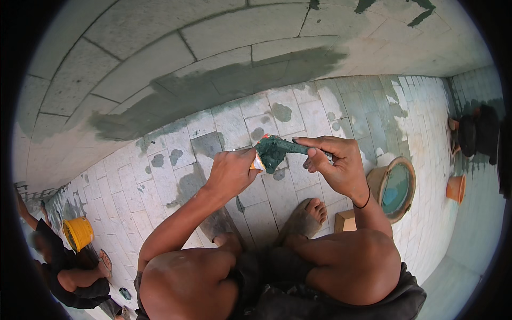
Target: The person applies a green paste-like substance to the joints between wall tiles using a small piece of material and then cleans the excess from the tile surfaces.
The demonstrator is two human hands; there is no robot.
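Right, closest of all are the person's bent knees (186, 282), one on each side, with dark shorts (341, 298) between and beneath them. And up past the knees, both arms reach forward and meet over the middle of the floor! The left grip (230, 170) is closed, fingers curled, pinching a small white-and-orange item (257, 163); what kind it is, I cannot tell, as the fingers and the paste cover most of it. Just beside those fingers sits a thick clump of dark green paste (273, 156), right at the head of a tool. Over on the other side, the right grip (337, 162), a thin dark band around its wrist, has thumb and fingers pressed onto the tool's green-smeared handle (297, 148), which lies nearly level.

Down below, two bare, dusty feet (305, 223) stand on the pale tiled floor (144, 205), which is spotted with grey-green patches. Near the right foot, a brown box (345, 221) shows partly behind the forearm, and just beyond it stands a round bucket (376, 184) with green stuff inside.

Farther out now: a yellow bucket (82, 232) by a crouching co-worker (69, 272) on the left, an orange pot (455, 189) near another person (474, 133) at far right, and ahead, a block-patterned wall (133, 69) wearing a long dark green smear (213, 85).
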